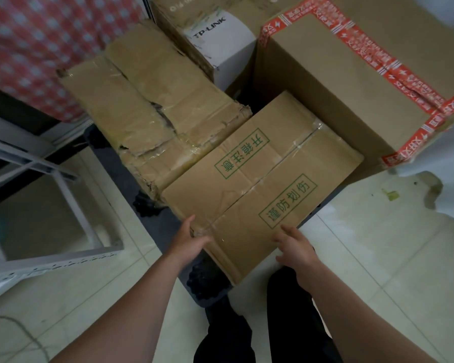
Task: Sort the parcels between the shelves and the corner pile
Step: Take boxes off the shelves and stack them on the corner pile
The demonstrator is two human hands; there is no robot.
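Four brown cartons by my count: a battered carton (152, 100), a green-printed carton (262, 179), a big red-taped carton (338, 95) and a back carton (176, 9). One white TP-LINK box (220, 40). Two hands, left hand (192, 239) and right hand (296, 247). One grey shelf frame (50, 260). One checked cloth (37, 48).

The fingers of the left hand (192, 237) go under the edge of the box (262, 184), so I cannot see their grip. The tall box (338, 82) is cut by the top and right edges. The print on its red tape (372, 48) is too blurred to read.
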